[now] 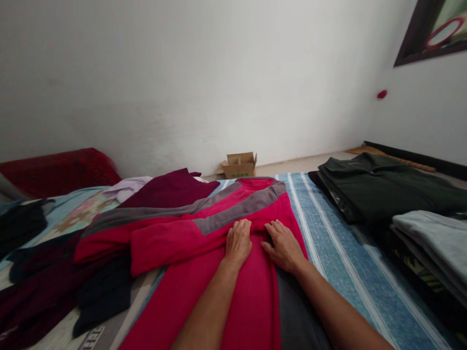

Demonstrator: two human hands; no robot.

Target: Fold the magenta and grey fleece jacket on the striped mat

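Observation:
A red and grey long-sleeved jacket [219, 291] lies spread in front of me, its collar at the far end. Its sleeves are folded across to the left, one over the other. My left hand [239, 239] is on the sleeve fold near the middle, fingers bent and close together over the cloth. Just to its right, my right hand [285, 246] rests on the jacket near its right edge. The thumb of that hand stands apart from the fingers, which are slightly bent on the fabric. The fingertips of both hands touch the cloth.
Folded dark green clothing [386, 187] and a folded light grey garment [436, 238] are stacked at right on the blue striped sheet [330, 238]. Loose clothes, including a maroon garment [166, 187], lie at left. A cardboard box [239, 167] stands by the white wall [189, 82].

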